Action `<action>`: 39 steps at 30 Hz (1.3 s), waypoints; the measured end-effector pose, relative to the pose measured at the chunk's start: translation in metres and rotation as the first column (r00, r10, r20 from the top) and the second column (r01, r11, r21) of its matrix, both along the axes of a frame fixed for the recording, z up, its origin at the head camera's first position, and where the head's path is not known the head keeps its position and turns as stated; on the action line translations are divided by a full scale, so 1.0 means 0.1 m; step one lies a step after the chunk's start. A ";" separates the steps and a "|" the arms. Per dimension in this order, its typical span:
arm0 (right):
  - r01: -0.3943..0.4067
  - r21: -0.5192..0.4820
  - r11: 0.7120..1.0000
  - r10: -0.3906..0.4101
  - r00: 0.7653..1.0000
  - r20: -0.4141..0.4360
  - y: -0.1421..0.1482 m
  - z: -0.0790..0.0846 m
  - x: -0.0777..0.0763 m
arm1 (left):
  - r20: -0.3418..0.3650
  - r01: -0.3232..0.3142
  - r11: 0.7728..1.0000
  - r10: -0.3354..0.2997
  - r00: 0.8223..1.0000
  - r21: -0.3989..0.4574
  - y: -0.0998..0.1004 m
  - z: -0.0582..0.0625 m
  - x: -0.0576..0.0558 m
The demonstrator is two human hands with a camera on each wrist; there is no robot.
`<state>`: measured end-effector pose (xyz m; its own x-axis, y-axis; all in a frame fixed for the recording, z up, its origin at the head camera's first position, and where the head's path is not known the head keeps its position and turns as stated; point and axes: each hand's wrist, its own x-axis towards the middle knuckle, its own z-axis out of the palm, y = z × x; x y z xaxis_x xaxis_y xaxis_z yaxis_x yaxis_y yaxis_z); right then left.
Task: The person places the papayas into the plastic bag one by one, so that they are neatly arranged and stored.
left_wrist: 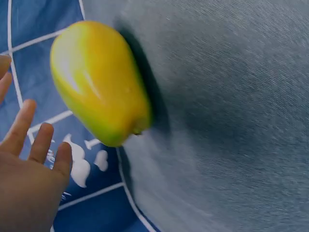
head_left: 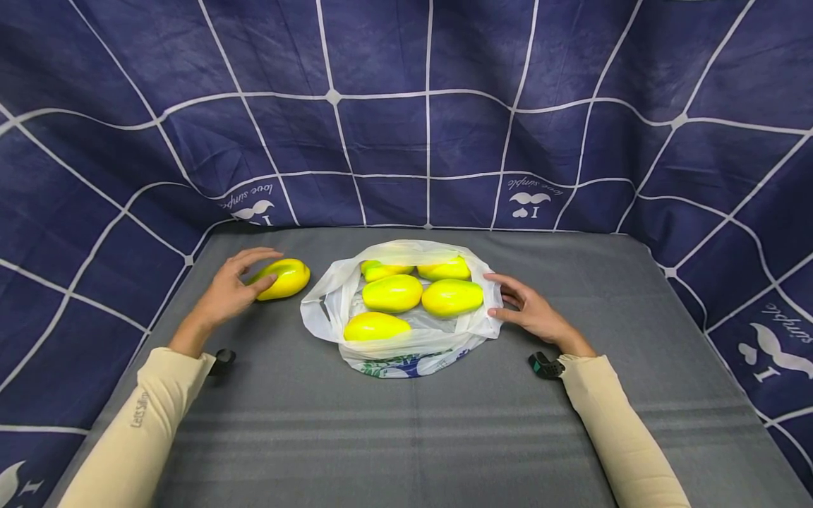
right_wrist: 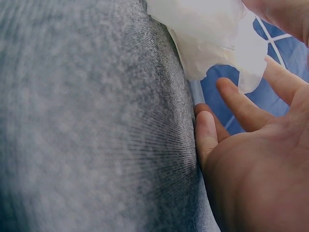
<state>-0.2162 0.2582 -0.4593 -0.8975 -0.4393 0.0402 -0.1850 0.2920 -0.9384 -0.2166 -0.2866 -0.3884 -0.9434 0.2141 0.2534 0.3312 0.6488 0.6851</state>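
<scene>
On the left of the table lies a yellow mango [head_left: 291,277], its skin greenish near the stem end. My left hand [head_left: 235,286] is right beside it, thumb and fingers spread around its left end; in the left wrist view the fingers [left_wrist: 42,140] extend below and left of the mango [left_wrist: 99,82]. A white plastic bag [head_left: 327,310] stands with its mouth wide in the middle, several yellow mangoes [head_left: 392,293] inside. At the bag's right rim is my right hand [head_left: 530,307], thumb and index finger apart and touching the plastic [right_wrist: 212,48].
Grey cloth covers the table [head_left: 413,437]. A dark blue curtain [head_left: 381,134] with white lines rises behind it and along both sides. Each wrist wears a black band [head_left: 546,367], and beige sleeves [head_left: 612,416] cover the forearms.
</scene>
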 end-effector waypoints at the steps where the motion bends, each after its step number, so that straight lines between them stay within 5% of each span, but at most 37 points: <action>1: 0.001 0.001 1.000 -0.001 1.000 0.001 0.00 0.00 0.00 | 0.010 0.010 1.000 -0.010 1.000 0.000 -0.03 -0.02 -0.01; 14: 0.003 0.013 1.000 -0.002 1.000 -0.007 -0.01 0.01 0.01 | 0.098 0.064 0.998 -0.066 0.993 0.027 -0.18 -0.27 -0.04; 39: 0.002 0.001 1.000 -0.002 1.000 0.008 -0.01 0.01 0.01 | 0.134 0.041 0.999 -0.038 0.990 -0.021 -0.10 -0.27 -0.04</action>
<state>-0.2148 0.2577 -0.4585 -0.8985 -0.4377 0.0328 -0.1773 0.2935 -0.9394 -0.2204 -0.2962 -0.4153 -0.9590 0.2565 0.1204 0.2638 0.6533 0.7097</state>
